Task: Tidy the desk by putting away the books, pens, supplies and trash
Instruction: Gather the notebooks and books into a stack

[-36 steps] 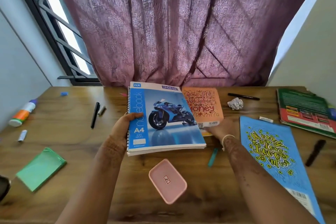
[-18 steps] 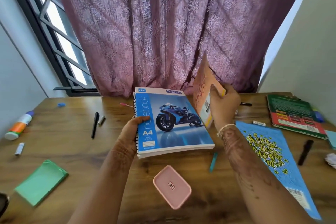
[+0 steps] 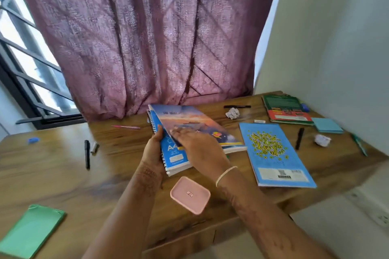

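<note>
My left hand [image 3: 154, 149] grips the spiral edge of the blue A4 notebook [image 3: 174, 159], held just above the wooden desk [image 3: 63, 174]. A thin book with a sunset-coloured cover [image 3: 189, 121] lies on top of the notebook. My right hand [image 3: 200, 147] rests flat on that book, fingers spread and blurred. A blue book with yellow lettering [image 3: 271, 151] lies flat to the right. A green and red book [image 3: 286, 109] sits at the far right corner.
On the desk lie a pink box [image 3: 190, 194] in front, a green notepad [image 3: 31, 229] at the near left, black pens [image 3: 87, 153] [image 3: 299, 138] [image 3: 236, 106], a pink pen [image 3: 126, 127], crumpled paper balls [image 3: 232, 113] [image 3: 322, 140] and blue sticky notes [image 3: 327, 125]. A curtain hangs behind.
My right hand lifted the orange book upright, turned it over and laid it on the notebook, its sunset-coloured side now up. My view shifted right.
</note>
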`<state>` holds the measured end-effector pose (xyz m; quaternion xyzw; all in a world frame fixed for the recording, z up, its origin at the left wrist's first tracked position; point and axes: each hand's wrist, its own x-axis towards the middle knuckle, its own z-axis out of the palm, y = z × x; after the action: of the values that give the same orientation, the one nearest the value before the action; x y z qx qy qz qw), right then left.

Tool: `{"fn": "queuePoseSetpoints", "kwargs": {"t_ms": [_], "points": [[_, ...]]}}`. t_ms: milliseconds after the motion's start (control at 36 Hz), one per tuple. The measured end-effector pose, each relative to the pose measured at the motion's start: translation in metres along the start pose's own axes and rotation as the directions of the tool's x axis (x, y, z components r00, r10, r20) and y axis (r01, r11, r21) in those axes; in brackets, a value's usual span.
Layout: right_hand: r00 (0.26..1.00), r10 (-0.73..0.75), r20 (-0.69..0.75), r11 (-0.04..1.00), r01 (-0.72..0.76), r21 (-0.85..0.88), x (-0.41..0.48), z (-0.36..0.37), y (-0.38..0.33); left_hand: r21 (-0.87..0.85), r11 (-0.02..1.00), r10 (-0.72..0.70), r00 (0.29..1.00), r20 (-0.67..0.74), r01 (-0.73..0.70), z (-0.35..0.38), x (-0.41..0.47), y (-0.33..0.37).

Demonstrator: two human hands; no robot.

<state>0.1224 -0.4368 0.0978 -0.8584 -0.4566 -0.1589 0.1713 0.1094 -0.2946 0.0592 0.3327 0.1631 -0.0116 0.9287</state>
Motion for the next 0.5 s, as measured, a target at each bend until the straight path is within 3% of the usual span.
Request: {"fn": "queuePoseSetpoints", "kwargs": {"t_ms": [194,306,500], "points": [[0.994,0.053,0.099,0.988,-0.037,-0.152,-0.027,-0.017,-0.018,0.111,0.993,0.011,0.985,0.172,-0.031,0.019,-0.013,-0.018],[0.993,0.059,0.099,0.982,-0.039,-0.187,-0.041,-0.024,-0.016,0.210,0.978,-0.031,0.986,0.166,-0.005,0.031,-0.016,-0.026],[0.975,0.170,0.143,0.983,-0.179,0.051,-0.067,-0.036,0.003,0.235,0.972,-0.055,0.992,0.110,0.028,0.049,-0.012,-0.043]]}}
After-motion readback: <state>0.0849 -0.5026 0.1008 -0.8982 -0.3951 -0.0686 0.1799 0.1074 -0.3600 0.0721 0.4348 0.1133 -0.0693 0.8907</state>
